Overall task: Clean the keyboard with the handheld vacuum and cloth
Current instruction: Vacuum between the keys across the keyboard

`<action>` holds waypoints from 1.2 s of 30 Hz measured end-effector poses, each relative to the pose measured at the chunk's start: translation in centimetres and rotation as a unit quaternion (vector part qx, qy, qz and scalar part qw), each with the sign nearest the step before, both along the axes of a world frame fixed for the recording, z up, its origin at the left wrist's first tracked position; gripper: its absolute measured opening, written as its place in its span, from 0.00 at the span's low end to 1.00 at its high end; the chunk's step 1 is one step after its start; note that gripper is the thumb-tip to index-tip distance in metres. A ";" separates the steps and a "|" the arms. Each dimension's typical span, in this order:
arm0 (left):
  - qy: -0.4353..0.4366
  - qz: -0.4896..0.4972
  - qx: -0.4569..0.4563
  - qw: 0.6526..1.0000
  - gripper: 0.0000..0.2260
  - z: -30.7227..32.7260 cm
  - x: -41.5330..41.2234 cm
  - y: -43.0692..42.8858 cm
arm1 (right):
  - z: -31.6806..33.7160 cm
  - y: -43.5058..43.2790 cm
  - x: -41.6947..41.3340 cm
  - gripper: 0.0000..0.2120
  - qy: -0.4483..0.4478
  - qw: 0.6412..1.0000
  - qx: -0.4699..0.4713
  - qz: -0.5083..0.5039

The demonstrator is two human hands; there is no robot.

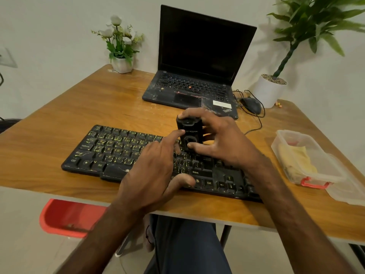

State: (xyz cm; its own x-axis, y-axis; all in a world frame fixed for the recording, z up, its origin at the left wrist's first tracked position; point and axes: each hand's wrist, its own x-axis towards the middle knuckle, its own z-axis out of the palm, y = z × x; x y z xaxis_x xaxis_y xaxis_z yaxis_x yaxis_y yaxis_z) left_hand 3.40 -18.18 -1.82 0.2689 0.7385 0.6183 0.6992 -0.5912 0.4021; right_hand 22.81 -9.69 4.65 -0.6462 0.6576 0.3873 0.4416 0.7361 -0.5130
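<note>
While your right hand (223,139) grips the handheld vacuum (189,133) upright on the keyboard (110,153) and your left hand (156,171) touches its side with a straight forefinger, the yellow cloth (296,157) lies in the clear plastic tub (331,169) to your right.

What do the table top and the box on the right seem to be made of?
Table top: wood or wood-look laminate, smooth; brown grain lines show. Box: clear plastic, slightly cloudy; the yellow cloth inside shows through.
</note>
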 end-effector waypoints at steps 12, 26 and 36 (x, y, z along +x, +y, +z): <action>0.036 0.017 0.001 0.999 0.37 -0.1 0.1 0.0 | 0.2 -0.4 -0.2 0.32 0.010 1.000 0.004 -0.025; 0.044 0.026 -0.001 0.999 0.37 0.1 0.2 -0.4 | -0.6 -0.5 0.1 0.31 0.076 0.995 -0.012 -0.058; 0.029 0.011 -0.009 0.999 0.36 -0.1 0.0 -0.2 | -0.9 -2.2 0.8 0.32 0.048 0.997 0.013 -0.058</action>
